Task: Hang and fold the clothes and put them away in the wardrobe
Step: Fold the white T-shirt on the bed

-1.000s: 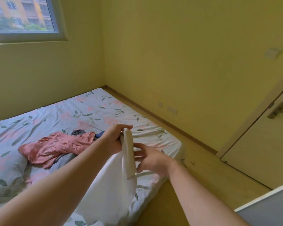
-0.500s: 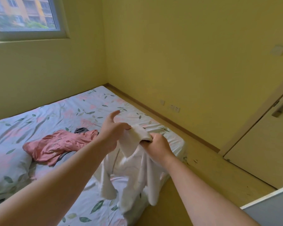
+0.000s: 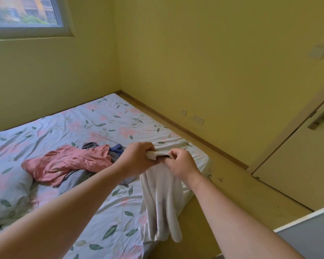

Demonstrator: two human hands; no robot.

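Observation:
A white garment (image 3: 162, 199) hangs in the air above the bed's near corner. My left hand (image 3: 137, 158) grips its top edge on the left, and my right hand (image 3: 181, 162) pinches the same edge close beside it. The cloth drops in long folds below both hands. On the flowered bed sheet (image 3: 101, 124) lies a crumpled pink garment (image 3: 67, 163), with a grey piece (image 3: 73, 179) under it and a dark blue piece (image 3: 117, 148) behind it. No wardrobe is in view.
A pillow (image 3: 6, 191) in the same flowered cover lies at the left. Yellow walls meet behind the bed, with a window (image 3: 24, 14) upper left. A closed door with a handle (image 3: 320, 120) stands right. A grey panel edge (image 3: 307, 230) sits lower right.
Both hands have lifted the white garment and closed in on its top edge. My left hand's fingers, spread half a second ago, now curl round the cloth. The garment hangs longer.

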